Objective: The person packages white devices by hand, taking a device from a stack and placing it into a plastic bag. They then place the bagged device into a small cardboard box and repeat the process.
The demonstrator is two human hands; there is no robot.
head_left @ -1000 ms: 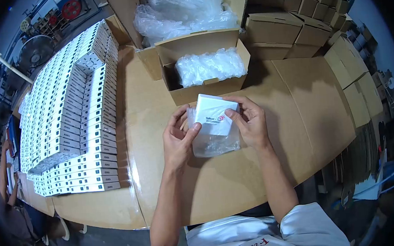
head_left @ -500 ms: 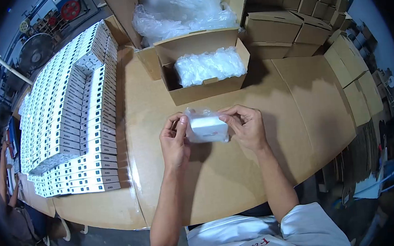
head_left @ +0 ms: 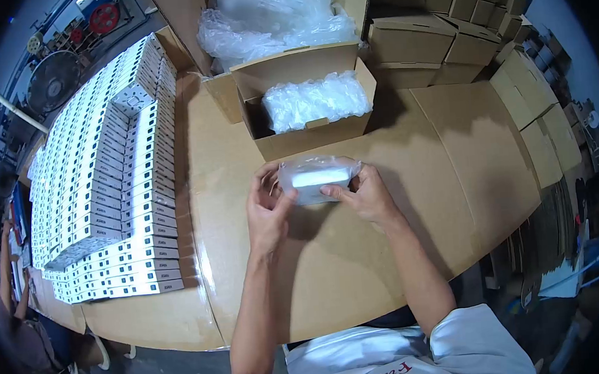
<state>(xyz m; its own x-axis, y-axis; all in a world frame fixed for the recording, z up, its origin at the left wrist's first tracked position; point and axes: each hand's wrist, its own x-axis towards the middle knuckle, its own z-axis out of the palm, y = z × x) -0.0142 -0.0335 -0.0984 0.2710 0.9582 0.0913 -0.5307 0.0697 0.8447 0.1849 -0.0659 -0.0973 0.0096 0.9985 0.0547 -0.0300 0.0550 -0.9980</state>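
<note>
A small white box in a clear plastic bag [head_left: 320,179] is held between both hands above the cardboard-covered table [head_left: 360,266]. My left hand [head_left: 270,203] grips its left end, the thumb on the near side. The right end is in my right hand [head_left: 364,195], whose thumb presses across the front face. The bag's loose upper edge stands up behind the box. Just beyond the hands is an open cardboard box [head_left: 314,143] holding bagged items [head_left: 318,102] in clear plastic.
Stacked white boxes [head_left: 104,180] fill the table's left side. A large carton with clear plastic bags [head_left: 274,22] stands at the back. Brown cartons [head_left: 411,40] are piled at the back right, with more [head_left: 526,95] along the right edge. Another person's arm [head_left: 5,263] shows far left.
The bagged box has risen slightly in the view and tilted. My right thumb has moved down onto its front, and my left thumb has shifted lower along the left end.
</note>
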